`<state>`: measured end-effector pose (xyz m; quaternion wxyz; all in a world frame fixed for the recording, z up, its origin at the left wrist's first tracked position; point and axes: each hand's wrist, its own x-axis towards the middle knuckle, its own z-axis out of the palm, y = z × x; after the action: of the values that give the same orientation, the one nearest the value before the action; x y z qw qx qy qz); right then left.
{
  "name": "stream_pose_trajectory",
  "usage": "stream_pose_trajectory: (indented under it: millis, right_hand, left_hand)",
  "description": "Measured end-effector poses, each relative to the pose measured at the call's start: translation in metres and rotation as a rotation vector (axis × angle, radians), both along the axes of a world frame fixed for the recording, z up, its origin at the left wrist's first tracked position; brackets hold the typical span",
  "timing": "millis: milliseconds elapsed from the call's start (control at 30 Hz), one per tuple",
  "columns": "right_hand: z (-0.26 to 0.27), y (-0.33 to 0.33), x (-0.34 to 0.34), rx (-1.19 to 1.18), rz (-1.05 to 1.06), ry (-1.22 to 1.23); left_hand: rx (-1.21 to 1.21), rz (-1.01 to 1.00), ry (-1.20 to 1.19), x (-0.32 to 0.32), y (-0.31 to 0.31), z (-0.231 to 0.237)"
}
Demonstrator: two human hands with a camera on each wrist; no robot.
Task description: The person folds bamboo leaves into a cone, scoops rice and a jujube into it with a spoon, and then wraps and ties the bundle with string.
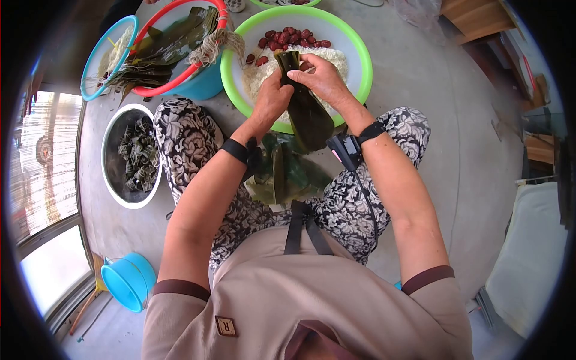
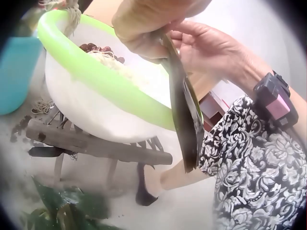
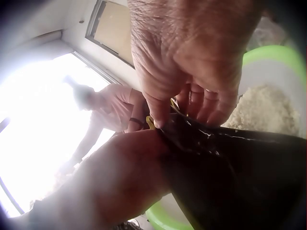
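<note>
Both hands hold a broad dark green wrapping leaf (image 1: 311,120) over the near side of a green-rimmed basin (image 1: 364,66). My left hand (image 1: 273,99) pinches the leaf's left edge near its narrow upper end. On the other edge, the thumb of my right hand (image 1: 325,81) presses on the leaf, its fingers behind. The leaf's wide end hangs down toward my lap. In the right wrist view its surface looks wet and shiny, folded near the right thumb. White rice (image 1: 331,59) and dark red dates (image 1: 294,37) lie in the basin behind the hands.
Left of the basin stands a red-rimmed blue tub (image 1: 204,84) with long leaves and string. A white-rimmed bowl (image 1: 108,174) holds wrapped dumplings (image 1: 141,157). More leaves (image 1: 279,174) lie low between my knees. A blue bucket (image 1: 129,281) stands lower left. Another person (image 3: 112,108) bends nearby.
</note>
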<state>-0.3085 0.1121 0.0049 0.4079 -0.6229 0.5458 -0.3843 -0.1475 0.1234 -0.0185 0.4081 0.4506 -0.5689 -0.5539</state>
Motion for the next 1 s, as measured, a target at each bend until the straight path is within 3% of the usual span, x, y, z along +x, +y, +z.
stream_pose_trajectory:
  millis: [167,300,567,633,867,900,967,1000]
  right_hand:
    - [0.002,0.001,0.001,0.095,0.010,-0.054]
    - [0.001,0.001,0.003,0.109,0.031,-0.072]
    - [-0.014,-0.005,-0.001,-0.026,-0.160,0.049]
    - [-0.020,-0.011,-0.005,-0.035,-0.168,0.054]
    - [-0.037,-0.019,-0.013,-0.031,-0.181,0.074]
    - [-0.033,-0.018,-0.013,-0.030,-0.182,0.074]
    - [-0.023,-0.015,-0.013,0.058,-0.153,-0.178]
    - [-0.010,-0.010,-0.012,0.058,-0.153,-0.178]
  left_hand:
    - [-0.038,0.044,0.034,-0.001,-0.002,-0.004]
    - [-0.098,0.061,-0.072,-0.005,0.002,0.004]
    - [-0.161,0.054,-0.203,-0.004,0.003,0.007]
    - [0.038,0.039,0.011,-0.003,0.000,0.003]
    - [0.254,-0.086,0.246,0.001,-0.002,0.013]
    - [0.380,-0.065,0.315,0.004,-0.004,0.023]
    - [0.506,-0.044,0.384,0.008,-0.008,0.022]
    - [0.511,0.026,0.402,0.010,-0.015,0.010]
